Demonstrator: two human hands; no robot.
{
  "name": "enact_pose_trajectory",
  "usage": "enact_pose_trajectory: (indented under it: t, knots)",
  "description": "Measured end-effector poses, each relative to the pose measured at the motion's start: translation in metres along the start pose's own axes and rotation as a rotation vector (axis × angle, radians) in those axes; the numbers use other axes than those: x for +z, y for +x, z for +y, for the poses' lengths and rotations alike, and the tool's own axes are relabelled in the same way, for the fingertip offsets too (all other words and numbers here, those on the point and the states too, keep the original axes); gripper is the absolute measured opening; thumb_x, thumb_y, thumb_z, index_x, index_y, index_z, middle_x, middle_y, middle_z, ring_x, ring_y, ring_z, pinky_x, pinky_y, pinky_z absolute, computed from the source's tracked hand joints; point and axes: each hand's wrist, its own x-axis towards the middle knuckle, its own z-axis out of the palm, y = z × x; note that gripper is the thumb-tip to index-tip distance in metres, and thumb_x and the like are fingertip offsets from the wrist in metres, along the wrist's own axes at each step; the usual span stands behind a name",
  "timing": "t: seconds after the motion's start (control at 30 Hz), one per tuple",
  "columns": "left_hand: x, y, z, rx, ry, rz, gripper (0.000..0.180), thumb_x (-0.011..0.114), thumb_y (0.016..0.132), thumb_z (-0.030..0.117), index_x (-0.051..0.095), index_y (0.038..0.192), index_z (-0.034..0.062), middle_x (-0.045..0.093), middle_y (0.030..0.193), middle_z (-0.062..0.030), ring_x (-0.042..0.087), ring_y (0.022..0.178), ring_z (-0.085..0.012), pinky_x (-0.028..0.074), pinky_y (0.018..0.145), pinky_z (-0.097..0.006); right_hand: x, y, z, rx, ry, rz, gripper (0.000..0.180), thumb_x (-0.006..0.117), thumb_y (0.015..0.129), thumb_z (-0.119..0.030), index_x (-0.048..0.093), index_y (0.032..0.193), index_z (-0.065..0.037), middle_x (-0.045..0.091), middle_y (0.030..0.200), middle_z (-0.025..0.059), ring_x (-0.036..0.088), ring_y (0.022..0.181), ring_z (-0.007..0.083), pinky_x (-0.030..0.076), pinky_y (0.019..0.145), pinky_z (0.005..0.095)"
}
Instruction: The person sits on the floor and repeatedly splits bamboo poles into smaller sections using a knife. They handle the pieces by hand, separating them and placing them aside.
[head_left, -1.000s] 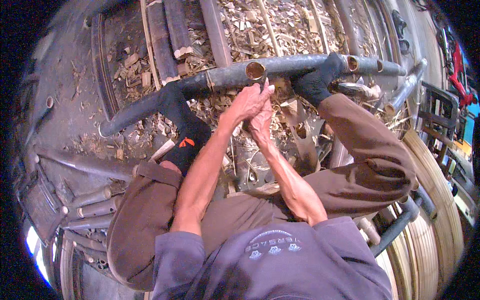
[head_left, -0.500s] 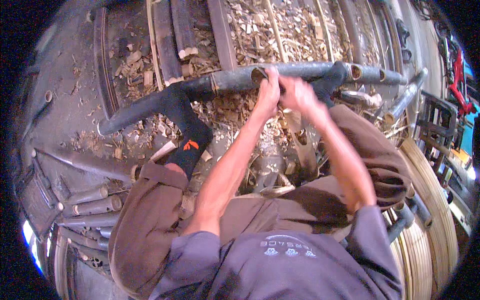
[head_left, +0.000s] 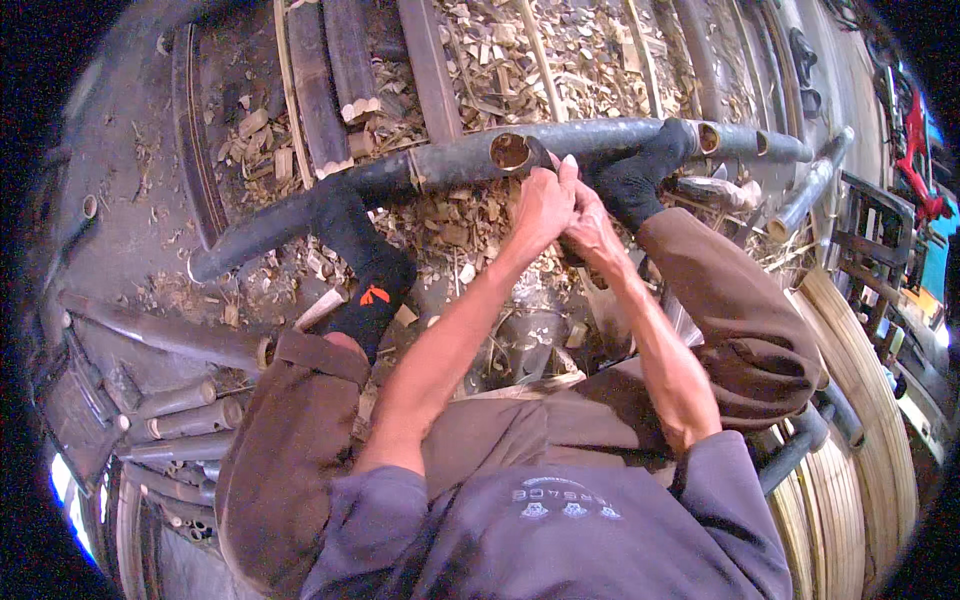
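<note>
Both hands — left hand [head_left: 541, 205], right hand [head_left: 592, 228] — touching at bamboo pole [head_left: 450, 165] cut end

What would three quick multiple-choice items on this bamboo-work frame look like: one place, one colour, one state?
1. Where are the two hands?
A. Together at the open end of a short bamboo piece, by the long dark pole
B. Flat on the floor
C. On the knees

2. What colour are the socks?
A. White
B. Black
C. Yellow

3. How do the feet stand to the long pole?
A. Clear of it
B. Tucked under the body
C. Pressed against it, one on each side of the hands

Key: 1 A, the left hand and right hand meet beside the bamboo piece; 2 B, the sock on the left foot is black with a small orange mark; 3 C, both feet touch the long pole, the right foot too.
</note>
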Motion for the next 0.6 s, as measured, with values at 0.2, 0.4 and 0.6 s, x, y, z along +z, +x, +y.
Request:
enact_pose_trajectory:
  t: [0.2, 0.4, 0.6]
  knots:
    - [0.029, 0.018, 0.024, -0.169, -0.268, 0.236, 0.077, 0.032, 0.095, 0.054, 0.059, 0.088, -0.0177, 0.06, 0.089, -0.0383, 0.061, 0.093, -0.0463, 0.045, 0.079, -0.05, -0.064, 0.045, -0.034, -0.228, -0.507, -0.244, 0.049, 0.063, 0.082, -0.021, 0.054, 0.127, -0.006, 0.062, 0.118, 0.02, 0.059, 0.113, 0.0299, 0.045, 0.094, 0.0384]
    - [0.041, 0.039, 0.022, -0.254, -0.684, 0.379, 0.08, 0.03, 0.095, 0.057, 0.049, 0.112, -0.0188, 0.056, 0.107, -0.0355, 0.058, 0.098, -0.0399, 0.043, 0.083, -0.045, -0.069, 0.075, -0.034, -0.395, -0.713, -0.302, 0.043, 0.062, 0.08, -0.027, 0.058, 0.12, -0.01, 0.064, 0.111, 0.0187, 0.06, 0.106, 0.0365, 0.047, 0.088, 0.0447]
    - [0.021, -0.009, -0.005, -0.297, -0.124, 0.234, 0.083, 0.034, 0.093, 0.06, 0.047, 0.117, -0.0187, 0.057, 0.107, -0.0382, 0.057, 0.105, -0.045, 0.042, 0.092, -0.046, -0.031, 0.023, -0.005, -0.199, -0.186, -0.396, 0.066, 0.068, 0.082, -0.03, 0.042, 0.141, -0.017, 0.062, 0.12, 0.0165, 0.059, 0.11, 0.0294, 0.044, 0.094, 0.0392]
